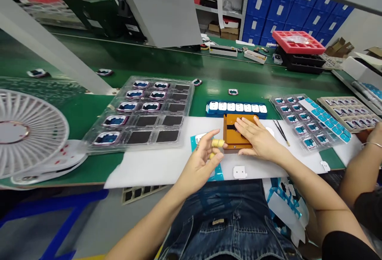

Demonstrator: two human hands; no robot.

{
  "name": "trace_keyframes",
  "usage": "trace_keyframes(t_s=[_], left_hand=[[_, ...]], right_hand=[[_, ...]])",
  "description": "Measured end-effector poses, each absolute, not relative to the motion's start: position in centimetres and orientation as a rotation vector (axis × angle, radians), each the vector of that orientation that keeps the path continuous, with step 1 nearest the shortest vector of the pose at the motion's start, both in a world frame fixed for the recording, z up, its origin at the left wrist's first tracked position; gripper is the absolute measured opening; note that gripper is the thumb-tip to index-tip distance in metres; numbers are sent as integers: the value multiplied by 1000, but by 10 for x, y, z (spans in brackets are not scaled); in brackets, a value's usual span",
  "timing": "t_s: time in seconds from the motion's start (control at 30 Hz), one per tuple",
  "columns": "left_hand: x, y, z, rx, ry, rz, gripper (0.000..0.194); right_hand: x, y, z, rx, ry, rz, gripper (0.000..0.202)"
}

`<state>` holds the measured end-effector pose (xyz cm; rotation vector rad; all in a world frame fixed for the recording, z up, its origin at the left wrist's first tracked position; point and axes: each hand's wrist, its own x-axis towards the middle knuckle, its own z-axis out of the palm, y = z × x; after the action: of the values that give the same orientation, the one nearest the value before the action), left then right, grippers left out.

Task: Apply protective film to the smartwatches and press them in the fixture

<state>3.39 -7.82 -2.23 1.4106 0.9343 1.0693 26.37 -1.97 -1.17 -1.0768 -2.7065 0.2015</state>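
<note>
Laying the right hand flat on the orange block, right of the frame's centre on the white sheet, seemingly pressing; holding the left hand half-curled beside it, thumb and forefinger apart, apparently gripping nothing; calling for even pressure.

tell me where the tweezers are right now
In the head view, the tweezers lie right of the orange block, just left of the clear tray.

Glossy green tabletop; matt white sheet.
</note>
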Motion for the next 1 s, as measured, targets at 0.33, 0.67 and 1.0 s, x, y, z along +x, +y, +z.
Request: trace_keyframes(t_s=[0.33,0.67,1.0], left_hand=[[91,16,21,2578,1008,506,39],[71,-32,3,1729,919,1007,38],[60,-91,-21,1039,795,1013,51]], right_hand=[[278,-53,-10,-1050,-1995,297,72],[257,-81,-12,-1044,-1477,937,35],[231,-86,-8,-1029,-1279,1754,30]])
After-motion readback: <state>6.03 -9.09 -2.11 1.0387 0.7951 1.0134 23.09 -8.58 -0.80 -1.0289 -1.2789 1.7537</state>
